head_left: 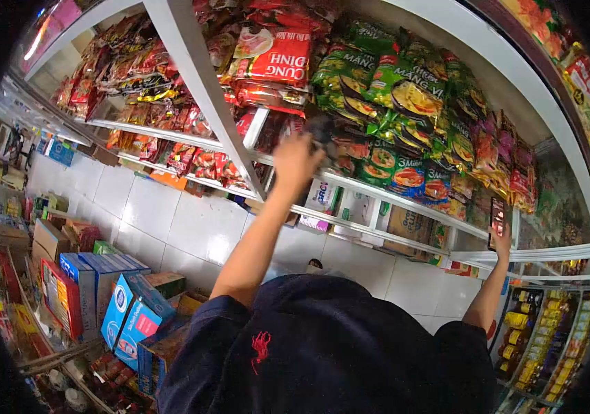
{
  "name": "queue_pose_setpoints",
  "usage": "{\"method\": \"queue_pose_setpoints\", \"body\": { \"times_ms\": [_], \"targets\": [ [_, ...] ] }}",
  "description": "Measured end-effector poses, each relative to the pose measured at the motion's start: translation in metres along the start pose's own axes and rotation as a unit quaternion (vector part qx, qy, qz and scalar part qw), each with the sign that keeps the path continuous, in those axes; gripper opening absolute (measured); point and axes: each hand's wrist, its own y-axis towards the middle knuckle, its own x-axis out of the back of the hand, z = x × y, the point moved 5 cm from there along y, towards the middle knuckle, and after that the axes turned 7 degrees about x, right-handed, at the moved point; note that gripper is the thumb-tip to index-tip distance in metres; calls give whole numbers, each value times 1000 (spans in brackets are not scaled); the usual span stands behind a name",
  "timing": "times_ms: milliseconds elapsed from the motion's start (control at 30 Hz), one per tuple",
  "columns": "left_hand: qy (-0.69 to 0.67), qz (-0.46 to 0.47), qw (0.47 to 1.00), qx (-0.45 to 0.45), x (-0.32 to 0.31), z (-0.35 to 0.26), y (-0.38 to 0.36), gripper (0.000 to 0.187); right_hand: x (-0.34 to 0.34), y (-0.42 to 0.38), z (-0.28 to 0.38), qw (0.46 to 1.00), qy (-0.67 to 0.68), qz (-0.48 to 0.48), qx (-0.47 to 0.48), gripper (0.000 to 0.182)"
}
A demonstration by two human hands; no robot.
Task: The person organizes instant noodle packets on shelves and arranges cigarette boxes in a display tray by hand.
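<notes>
Reaching to the packets (412,90), my left hand (297,165) gripped a blurred dark thing (322,136), my right hand (502,243) a phone (497,219); the next move seemingly needed care.

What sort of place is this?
Probably a small grocery shop: there are piles of bright food packets, rows of what look like bottles, and a cluster of cartons.

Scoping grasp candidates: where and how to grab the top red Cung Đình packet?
Probably pinch the red packet by its near edge, coming from the open front of the shelf: it lies roughly flat on its pile, that edge facing out and uncovered.
</notes>
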Motion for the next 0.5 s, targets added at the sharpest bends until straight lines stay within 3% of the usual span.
{"method": "queue_pose_setpoints", "body": {
  "times_ms": [67,100,133,167,200,233,267,300,333,367,433,467,500],
  "targets": [
    [29,-15,997,73,13,21,9,34,15,-9,30,947,271,62,-159,89],
    [25,-29,996,81,17,21,8,34,-3,4,0,942,304,48,-131,89],
    [16,-8,999,42,11,9,5,35,-26,23,-34,949,309,26,-53,77],
    [1,14,1000,-1,2,-9,-1,36,-20,23,-21,940,339,26,10,62],
    [-34,31,998,-48,-4,-31,-11,38,-17,21,-14,943,331,26,16,53],
    [-44,96,990,-96,-11,-48,-18,39,-2,10,5,947,318,34,-28,61],
    [-68,66,988,-122,-12,-47,-19,36,-44,33,-61,942,333,26,-31,73],
    [-91,34,985,-141,-11,-38,-18,33,-23,21,-38,961,254,44,-102,87],
    [-60,54,995,-65,-7,-19,-9,37,11,-3,24,924,340,79,-157,92],
    [-23,71,997,13,0,0,0,42,-6,14,-11,952,286,20,-107,93],
    [15,22,995,95,11,27,10,43,-3,17,4,921,377,37,-90,92],
    [36,51,994,94,5,24,8,43,5,20,15,936,342,19,-78,91],
    [16,-52,999,7,6,9,1,32,8,22,29,949,307,5,-64,91]
  ]
}}
